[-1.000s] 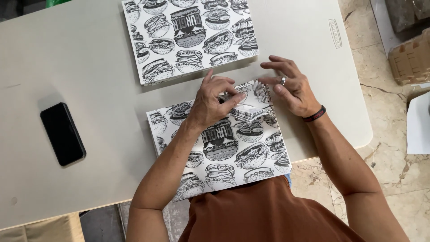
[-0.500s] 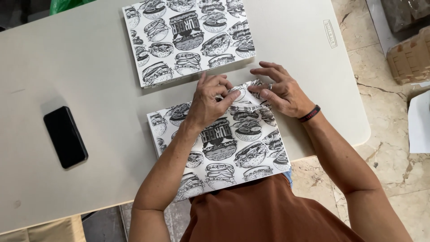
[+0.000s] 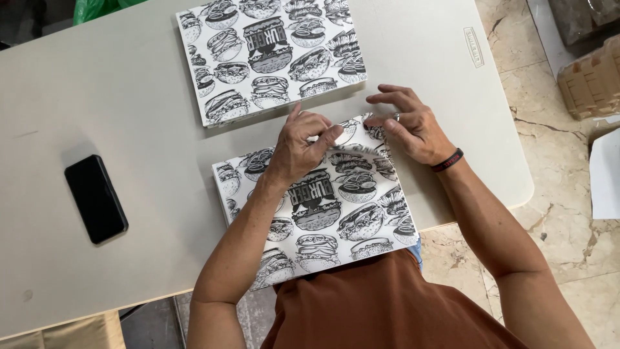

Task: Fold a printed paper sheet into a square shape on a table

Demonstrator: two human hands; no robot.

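a person sits at a pale table (image 3: 129, 84) and looks down at their two hands. right in front of them lies a stack of paper (image 3: 316, 213) with black and white burger drawings on it. its near edge hangs a little over the table edge, close to the person's brown shirt (image 3: 381, 310).

the left hand (image 3: 300, 145) rests on the stack, near its far edge. its fingers are bent and pinch the top sheet, which lifts up in a small curl. the right hand (image 3: 410, 123) is at about 2 o'clock from the left hand, at the far right corner of the stack. its fingers are spread and its fingertips (image 3: 374, 119) touch that corner of the paper. i cannot tell if it grips the sheet or only presses on it. the two hands are close but do not touch. the right hand has a ring (image 3: 397, 117) and a dark band (image 3: 447, 160) at the wrist.

a second stack (image 3: 268, 55) with the same burger drawings lies at 12 o'clock, just past the hands, a bit tilted.

a black phone (image 3: 95, 198) lies flat at 9 o'clock, well apart from the paper.

at 2 o'clock, off the table, brown cartons (image 3: 591, 81) sit on the stone floor (image 3: 555, 187).
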